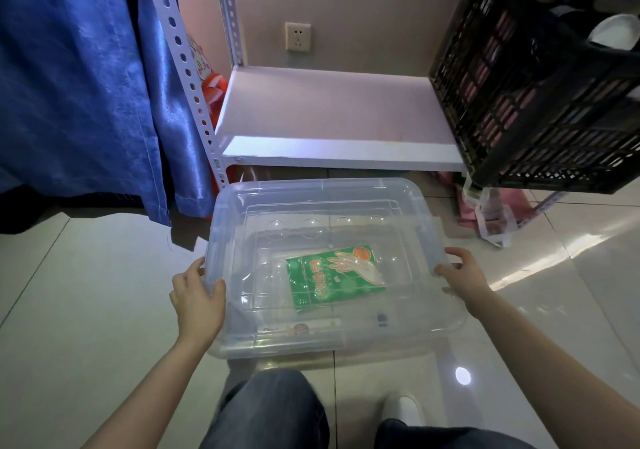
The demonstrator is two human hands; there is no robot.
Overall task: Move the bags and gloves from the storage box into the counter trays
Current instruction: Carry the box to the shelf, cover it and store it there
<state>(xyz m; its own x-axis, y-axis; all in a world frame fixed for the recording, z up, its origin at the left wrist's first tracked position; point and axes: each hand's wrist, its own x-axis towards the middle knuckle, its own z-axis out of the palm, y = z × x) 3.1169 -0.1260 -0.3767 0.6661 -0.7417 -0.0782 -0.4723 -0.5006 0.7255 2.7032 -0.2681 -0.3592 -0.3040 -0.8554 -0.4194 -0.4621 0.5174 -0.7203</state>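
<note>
Clear plastic storage box [346,338] sits on tiled floor [86,293] before you, green glove packet [334,277] inside. White metal shelf [329,119] behind it; black slatted crate [540,102] on shelf's right; blue curtain [79,85] left.

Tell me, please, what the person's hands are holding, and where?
Both hands, left and right, grip the clear plastic storage box by its short side edges.

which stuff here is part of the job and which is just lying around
Part of the job:
- clear storage box, lid on, on the floor
- green glove packet inside it
- left hand and right hand, one at each short end of the box

Just lying about:
- black crate
- white shelf
- blue curtain
- wall socket
</note>
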